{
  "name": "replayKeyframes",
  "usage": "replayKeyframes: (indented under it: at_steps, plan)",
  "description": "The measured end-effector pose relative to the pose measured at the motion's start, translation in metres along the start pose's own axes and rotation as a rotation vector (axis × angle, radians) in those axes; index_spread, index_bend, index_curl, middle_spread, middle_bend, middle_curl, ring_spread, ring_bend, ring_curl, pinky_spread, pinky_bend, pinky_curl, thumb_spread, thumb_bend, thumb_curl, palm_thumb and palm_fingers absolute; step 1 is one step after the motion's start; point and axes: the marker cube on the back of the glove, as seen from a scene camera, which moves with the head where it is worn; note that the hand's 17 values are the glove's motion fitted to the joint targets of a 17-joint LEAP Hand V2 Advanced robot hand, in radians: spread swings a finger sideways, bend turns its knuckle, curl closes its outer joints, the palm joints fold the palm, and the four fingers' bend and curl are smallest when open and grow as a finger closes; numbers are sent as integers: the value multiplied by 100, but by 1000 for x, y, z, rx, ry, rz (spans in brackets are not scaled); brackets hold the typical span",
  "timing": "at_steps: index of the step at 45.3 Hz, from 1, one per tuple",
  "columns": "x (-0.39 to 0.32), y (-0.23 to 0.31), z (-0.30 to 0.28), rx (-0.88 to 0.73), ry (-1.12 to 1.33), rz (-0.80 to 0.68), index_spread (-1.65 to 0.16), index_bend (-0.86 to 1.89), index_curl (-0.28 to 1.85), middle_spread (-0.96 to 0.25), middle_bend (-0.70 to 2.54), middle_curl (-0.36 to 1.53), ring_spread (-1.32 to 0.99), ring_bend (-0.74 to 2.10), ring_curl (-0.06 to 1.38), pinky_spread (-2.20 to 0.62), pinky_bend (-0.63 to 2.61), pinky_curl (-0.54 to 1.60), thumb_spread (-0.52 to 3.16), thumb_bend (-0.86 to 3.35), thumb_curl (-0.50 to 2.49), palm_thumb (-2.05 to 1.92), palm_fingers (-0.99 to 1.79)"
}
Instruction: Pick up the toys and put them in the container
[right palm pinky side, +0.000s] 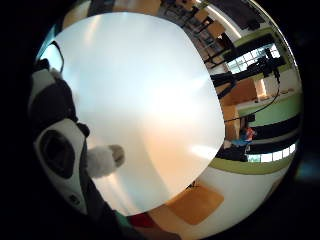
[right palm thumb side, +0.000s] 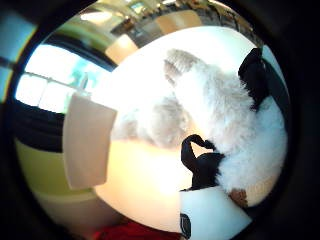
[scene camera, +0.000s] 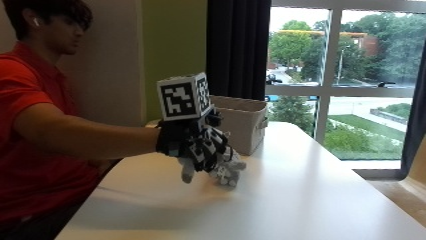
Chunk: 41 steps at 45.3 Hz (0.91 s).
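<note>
White plush toy (scene camera: 223, 169) is in my gloved right hand (scene camera: 196, 142), off the table (scene camera: 299, 200), hanging just above the top; its legs dangle below my fingers, one at the near side, a couple at the far side; can't tell if any foot touches the surface. From the thumb-side palm view the toy (right palm thumb side: 225, 120) fills much of the frame, fluffy white w/ a tan patch near one end; black glove straps cross over it. From the little-finger-side view just one furry paw (right palm pinky side: 106, 160) pokes out past the glove, w/ the bare white tabletop (right palm pinky side: 145, 100) beyond.

Container (scene camera: 241, 122) is a pale, boxy bin standing upright on the table behind my hand, toward the window; near the toy but apart from it; its inside isn't visible from outside view, so can't say what's in it. Thumb-side view shows the bin's (right palm thumb side: 87, 145) side wall only.

My hand: fingers curled down round the toy, gripping it from above, back of hand up; forearm stretched out roughly level over the table from my red sleeve (scene camera: 30, 90).
</note>
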Motion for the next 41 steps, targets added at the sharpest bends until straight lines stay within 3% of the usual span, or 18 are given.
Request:
replayKeyframes:
  at_steps: [21, 36, 41]
  plan:
    - [-68, -14, -98, 95, -44, -103, -34, 74, 81, -30, 89, 62, -40, 109, 52, -43, 100, 44, 27, 11, 108, 59, 113]
    - [-143, -20, -124, 93, -119, -161, -33, 71, 86, -30, 87, 63, -40, 109, 52, -43, 99, 44, 21, 10, 115, 58, 113]
    - [-180, -16, -129, 81, -196, -245, -33, 70, 87, -30, 86, 63, -40, 109, 52, -43, 99, 44, 20, 9, 117, 57, 114]
